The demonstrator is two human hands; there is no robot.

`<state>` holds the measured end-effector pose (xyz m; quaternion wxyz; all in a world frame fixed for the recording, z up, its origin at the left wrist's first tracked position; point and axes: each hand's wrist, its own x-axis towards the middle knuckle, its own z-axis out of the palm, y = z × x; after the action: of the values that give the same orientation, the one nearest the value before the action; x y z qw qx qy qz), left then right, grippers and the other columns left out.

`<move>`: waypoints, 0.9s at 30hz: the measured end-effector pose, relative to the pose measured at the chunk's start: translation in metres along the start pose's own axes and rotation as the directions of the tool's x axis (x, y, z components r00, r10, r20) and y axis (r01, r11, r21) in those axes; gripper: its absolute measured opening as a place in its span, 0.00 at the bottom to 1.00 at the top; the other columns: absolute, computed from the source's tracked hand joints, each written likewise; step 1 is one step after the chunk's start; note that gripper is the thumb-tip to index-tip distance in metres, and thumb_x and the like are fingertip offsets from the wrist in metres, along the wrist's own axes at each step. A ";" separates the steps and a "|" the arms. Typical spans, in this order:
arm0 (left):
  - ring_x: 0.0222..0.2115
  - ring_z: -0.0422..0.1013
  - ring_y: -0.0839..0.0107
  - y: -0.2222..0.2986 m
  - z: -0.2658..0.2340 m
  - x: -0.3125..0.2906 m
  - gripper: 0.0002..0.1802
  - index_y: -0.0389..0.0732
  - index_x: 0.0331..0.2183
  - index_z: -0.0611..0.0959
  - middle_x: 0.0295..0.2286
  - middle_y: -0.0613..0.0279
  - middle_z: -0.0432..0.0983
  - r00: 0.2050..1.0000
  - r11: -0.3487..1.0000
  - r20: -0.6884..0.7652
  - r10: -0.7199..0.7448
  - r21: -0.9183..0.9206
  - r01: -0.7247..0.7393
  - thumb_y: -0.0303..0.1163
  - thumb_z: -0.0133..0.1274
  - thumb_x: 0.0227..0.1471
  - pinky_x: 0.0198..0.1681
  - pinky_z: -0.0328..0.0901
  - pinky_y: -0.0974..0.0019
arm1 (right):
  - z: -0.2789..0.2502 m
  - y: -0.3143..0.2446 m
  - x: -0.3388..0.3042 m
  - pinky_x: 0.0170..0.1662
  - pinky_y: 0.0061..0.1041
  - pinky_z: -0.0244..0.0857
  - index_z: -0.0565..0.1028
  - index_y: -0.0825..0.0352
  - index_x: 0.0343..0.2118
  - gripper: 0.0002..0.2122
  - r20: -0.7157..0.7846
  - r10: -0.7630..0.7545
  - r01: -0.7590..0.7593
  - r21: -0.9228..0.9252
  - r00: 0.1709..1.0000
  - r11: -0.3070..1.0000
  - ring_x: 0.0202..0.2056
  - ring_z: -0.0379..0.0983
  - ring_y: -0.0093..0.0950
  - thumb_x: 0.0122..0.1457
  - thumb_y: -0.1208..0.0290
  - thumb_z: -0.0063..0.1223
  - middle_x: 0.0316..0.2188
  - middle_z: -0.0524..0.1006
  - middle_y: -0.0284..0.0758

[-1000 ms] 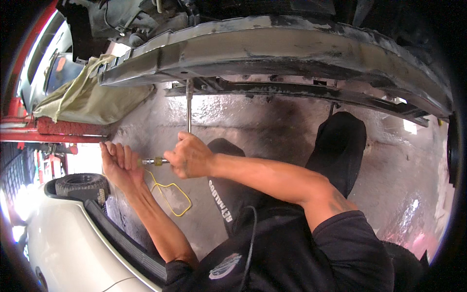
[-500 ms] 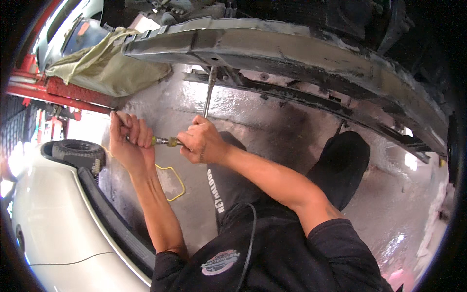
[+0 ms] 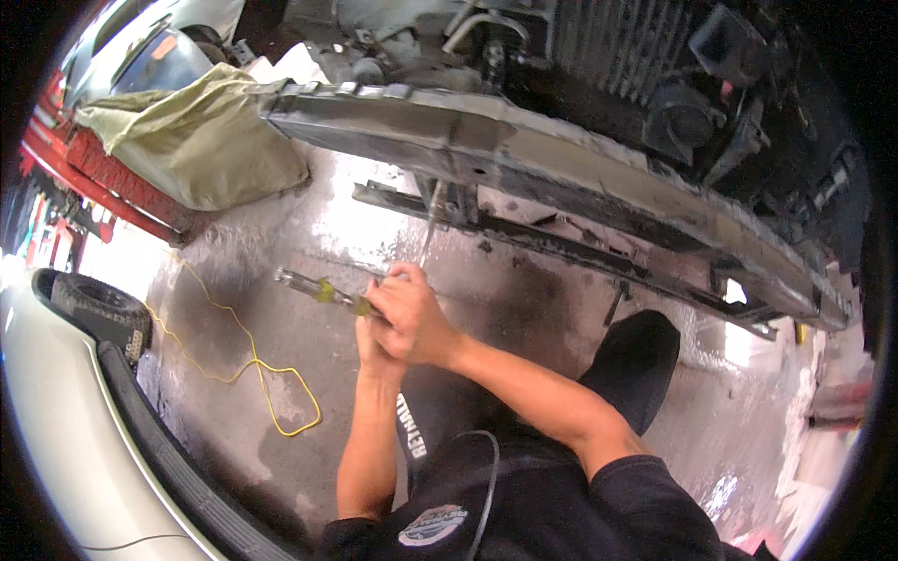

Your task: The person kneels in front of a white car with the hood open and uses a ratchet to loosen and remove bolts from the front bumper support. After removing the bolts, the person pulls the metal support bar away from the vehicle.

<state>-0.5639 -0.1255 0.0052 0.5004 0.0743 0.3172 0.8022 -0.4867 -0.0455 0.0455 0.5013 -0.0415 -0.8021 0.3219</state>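
My right hand [image 3: 409,313] is closed around a metal tool, fingers wrapped at the place where its two parts seem to meet. One part, a bare metal tool end with yellow-green bands [image 3: 323,289], sticks out to the left of my fist. A long slim metal rod [image 3: 435,220] runs from the same fist up to the underside of a car's front crossbeam [image 3: 374,122]. Tucked just below and against the right hand, my left hand [image 3: 376,352] is closed too; its fingers are mostly hidden, so what it grips cannot be made out.
Above the beam lies an open engine bay [image 3: 599,56]. A lower dark crossbar [image 3: 561,241] spans beneath it. A khaki cloth [image 3: 196,140] drapes at the upper left near red metal framing [image 3: 103,178]. A yellow cord [image 3: 253,360] loops on the floor, beside a pale vehicle [image 3: 56,402].
My left hand has left the tool's far left end and come right, under the right hand. The right hand has shifted down slightly, still on the tool.
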 end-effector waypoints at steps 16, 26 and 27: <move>0.45 0.69 0.71 -0.043 -0.018 0.033 0.15 0.40 0.49 0.73 0.42 0.65 0.71 0.927 0.916 0.099 0.362 0.146 -0.373 0.37 0.43 0.66 0.51 0.66 0.64 | -0.023 -0.023 0.050 0.58 0.44 0.58 0.65 0.60 0.61 0.30 0.510 0.262 -0.317 0.023 0.819 0.948 0.44 0.74 0.42 0.52 0.67 0.58 0.36 0.77 0.43; 0.30 0.74 0.68 -0.044 -0.015 0.023 0.22 0.38 0.45 0.76 0.33 0.61 0.75 0.862 0.825 0.019 0.506 0.283 -0.490 0.48 0.50 0.63 0.32 0.73 0.63 | 0.015 -0.054 0.107 0.41 0.38 0.68 0.74 0.69 0.47 0.15 0.495 0.259 -0.453 0.324 0.830 0.831 0.34 0.76 0.36 0.59 0.69 0.54 0.28 0.76 0.43; 0.28 0.74 0.68 -0.040 -0.009 0.021 0.22 0.37 0.45 0.76 0.32 0.61 0.75 0.865 0.841 -0.010 0.502 0.242 -0.485 0.47 0.50 0.63 0.31 0.73 0.63 | 0.016 -0.055 0.106 0.39 0.37 0.68 0.74 0.70 0.44 0.13 0.470 0.289 -0.475 0.345 0.834 0.809 0.33 0.75 0.34 0.59 0.70 0.53 0.26 0.76 0.41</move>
<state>-0.5481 -0.0994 -0.0295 0.2531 0.1817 0.3964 0.8636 -0.5382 -0.0547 0.1537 0.2472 -0.0228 -0.7641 0.5955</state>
